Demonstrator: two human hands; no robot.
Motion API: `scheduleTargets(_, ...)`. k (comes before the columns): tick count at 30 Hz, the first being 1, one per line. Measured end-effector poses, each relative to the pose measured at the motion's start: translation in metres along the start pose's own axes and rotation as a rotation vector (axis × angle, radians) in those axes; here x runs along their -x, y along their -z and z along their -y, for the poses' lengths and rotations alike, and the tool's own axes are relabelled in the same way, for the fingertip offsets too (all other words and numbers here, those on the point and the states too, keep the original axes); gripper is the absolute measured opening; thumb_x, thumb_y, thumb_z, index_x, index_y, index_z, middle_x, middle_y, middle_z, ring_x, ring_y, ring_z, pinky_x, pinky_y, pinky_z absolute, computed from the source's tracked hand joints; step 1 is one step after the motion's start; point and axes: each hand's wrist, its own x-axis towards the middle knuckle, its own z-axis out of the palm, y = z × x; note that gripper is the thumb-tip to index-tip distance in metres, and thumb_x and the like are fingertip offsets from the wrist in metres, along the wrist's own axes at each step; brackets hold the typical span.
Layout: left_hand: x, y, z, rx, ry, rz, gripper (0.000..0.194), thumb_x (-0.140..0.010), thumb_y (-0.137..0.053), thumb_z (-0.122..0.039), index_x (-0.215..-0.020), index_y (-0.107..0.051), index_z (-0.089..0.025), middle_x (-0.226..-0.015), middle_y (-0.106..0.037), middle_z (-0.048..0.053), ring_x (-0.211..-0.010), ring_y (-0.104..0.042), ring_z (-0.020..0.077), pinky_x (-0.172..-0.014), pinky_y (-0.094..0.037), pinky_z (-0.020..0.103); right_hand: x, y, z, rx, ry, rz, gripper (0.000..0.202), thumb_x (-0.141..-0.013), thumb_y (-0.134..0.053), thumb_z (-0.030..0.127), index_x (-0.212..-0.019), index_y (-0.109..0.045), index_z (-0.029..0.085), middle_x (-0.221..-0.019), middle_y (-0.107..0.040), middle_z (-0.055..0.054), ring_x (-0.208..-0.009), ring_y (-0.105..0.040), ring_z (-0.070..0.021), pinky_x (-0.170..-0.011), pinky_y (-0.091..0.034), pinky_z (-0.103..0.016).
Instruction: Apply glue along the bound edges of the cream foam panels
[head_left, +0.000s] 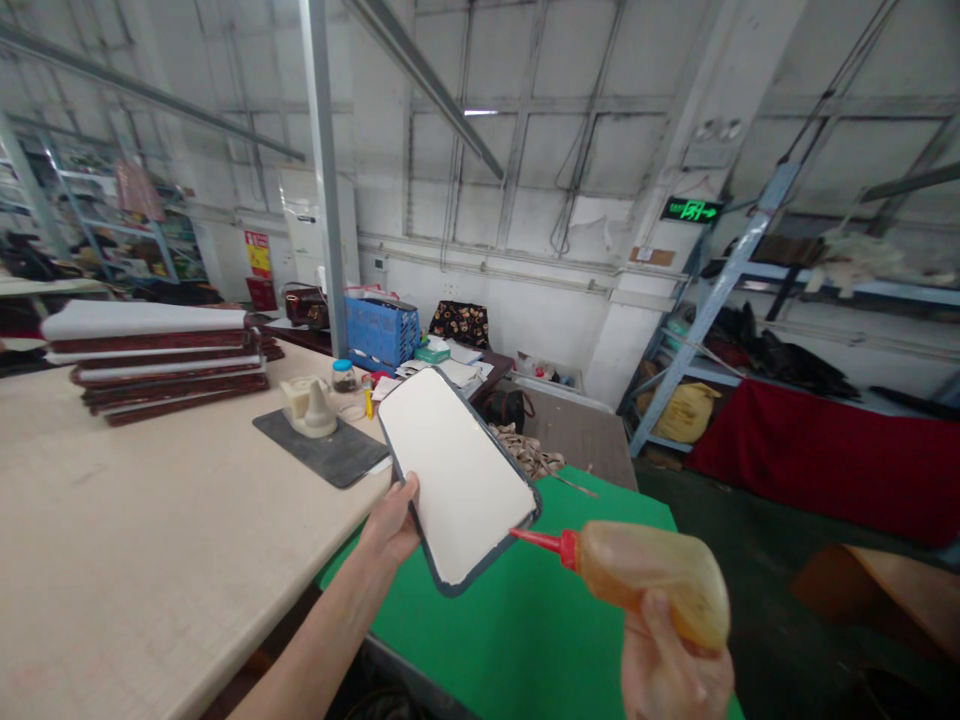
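My left hand (393, 520) grips the left edge of a white rectangular panel (461, 470) with rounded corners and a dark border. The panel is tilted and held up over a green work surface (547, 610). In my right hand (671, 665) is a squeeze bottle (652, 575) of amber liquid, its fingers wrapped round the lower side. The bottle's red nozzle (544, 541) points left, its tip at the panel's lower right edge. Whether the tip touches the panel, I cannot tell.
To the left, a pale table (150, 520) carries a stack of dark red and white sheets (172, 360). A cream-coloured dispenser (309, 408) sits on a dark mat (337, 455). Behind are a blue crate (382, 335), a lidded jar (343, 377) and strip scraps (525, 452).
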Motion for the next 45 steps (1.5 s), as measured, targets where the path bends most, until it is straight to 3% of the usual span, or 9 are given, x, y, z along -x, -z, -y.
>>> scheduleTargets(12,0.007,-0.024,0.000,0.261,-0.020,-0.143,0.012,-0.089,-0.047,-0.015,-0.091,-0.059,-0.017,-0.072,-0.067,0.003,-0.059,-0.063,0.0154,-0.065,-0.055,0.030,0.014,-0.006,-0.025,0.046,-0.181,0.037,0.039,-0.062,-0.082,0.029,-0.094,-0.065,0.014,-0.088,-0.070,-0.005,-0.084,-0.065,-0.0195,-0.073,-0.054,-0.025)
scheduleTargets(16,-0.002,-0.031,-0.004,0.385,-0.033,-0.226,0.017,-0.089,-0.043,-0.008,-0.084,-0.057,-0.016,-0.067,-0.062,0.001,-0.054,-0.059,0.0119,-0.057,-0.053,0.024,-0.010,-0.013,-0.008,-0.143,-0.245,0.018,0.032,-0.070,-0.076,0.036,-0.095,-0.068,0.019,-0.092,-0.071,-0.004,-0.085,-0.066,-0.0178,-0.077,-0.054,-0.026)
scheduleTargets(19,-0.010,-0.038,0.000,0.433,-0.040,-0.234,0.019,-0.085,-0.045,-0.001,-0.078,-0.054,-0.016,-0.065,-0.059,0.000,-0.053,-0.058,0.0106,-0.056,-0.052,0.024,-0.029,0.010,-0.011,-0.220,-0.364,0.010,0.028,-0.070,-0.077,0.038,-0.092,-0.070,0.022,-0.092,-0.072,-0.004,-0.085,-0.067,-0.0186,-0.073,-0.056,-0.026)
scheduleTargets(24,-0.003,-0.064,0.032,0.476,-0.050,-0.224,0.024,-0.081,-0.046,0.005,-0.071,-0.049,-0.016,-0.063,-0.056,-0.002,-0.050,-0.056,0.0084,-0.055,-0.052,0.024,-0.010,0.039,-0.054,-0.256,-0.684,0.237,0.030,-0.058,-0.085,0.039,-0.080,-0.073,0.021,-0.086,-0.072,-0.008,-0.083,-0.068,-0.0264,-0.075,-0.058,-0.038)
scheduleTargets(29,0.028,-0.078,0.083,0.465,-0.109,-0.139,0.026,-0.073,-0.057,0.005,-0.070,-0.050,-0.019,-0.066,-0.061,-0.001,-0.058,-0.062,0.0118,-0.055,-0.052,0.023,0.014,-0.007,-0.056,-0.396,-0.678,0.184,0.032,-0.064,-0.082,0.039,-0.090,-0.072,0.022,-0.094,-0.071,-0.006,-0.091,-0.067,-0.0215,-0.081,-0.055,-0.031)
scheduleTargets(36,0.048,-0.062,0.111,0.372,-0.096,-0.003,0.026,-0.054,-0.071,0.004,-0.060,-0.055,-0.015,-0.058,-0.059,-0.001,-0.054,-0.057,0.0105,-0.059,-0.049,0.023,0.009,-0.021,-0.040,-0.389,-0.756,0.057,0.038,-0.046,-0.090,0.032,-0.077,-0.073,0.019,-0.087,-0.072,-0.006,-0.085,-0.068,-0.0212,-0.075,-0.056,-0.026)
scheduleTargets(39,0.054,-0.048,0.117,0.307,-0.051,0.146,0.021,-0.056,-0.077,-0.008,-0.071,-0.063,-0.015,-0.079,-0.067,0.004,-0.073,-0.064,0.0160,-0.072,-0.050,0.029,0.010,-0.017,-0.045,-0.352,-0.721,0.060,0.036,-0.049,-0.088,0.035,-0.077,-0.072,0.020,-0.087,-0.072,-0.005,-0.085,-0.068,-0.0210,-0.076,-0.055,-0.027)
scheduleTargets(42,0.072,-0.016,0.122,0.143,0.071,0.375,0.040,-0.058,-0.082,-0.030,-0.094,-0.067,-0.024,-0.109,-0.065,0.006,-0.092,-0.064,0.0219,-0.079,-0.048,0.033,0.006,-0.014,-0.049,-0.307,-0.693,0.059,0.039,-0.048,-0.088,0.039,-0.078,-0.072,0.020,-0.087,-0.072,-0.004,-0.086,-0.067,-0.0209,-0.076,-0.055,-0.026)
scheduleTargets(45,0.095,0.024,0.099,-0.250,0.247,0.656,0.054,-0.045,-0.088,-0.039,-0.092,-0.070,-0.018,-0.090,-0.068,0.009,-0.071,-0.065,0.0191,-0.066,-0.045,0.028,0.000,-0.013,-0.046,-0.301,-0.709,0.028,0.041,-0.048,-0.088,0.037,-0.083,-0.072,0.022,-0.088,-0.072,-0.003,-0.086,-0.067,-0.0181,-0.074,-0.054,-0.021)
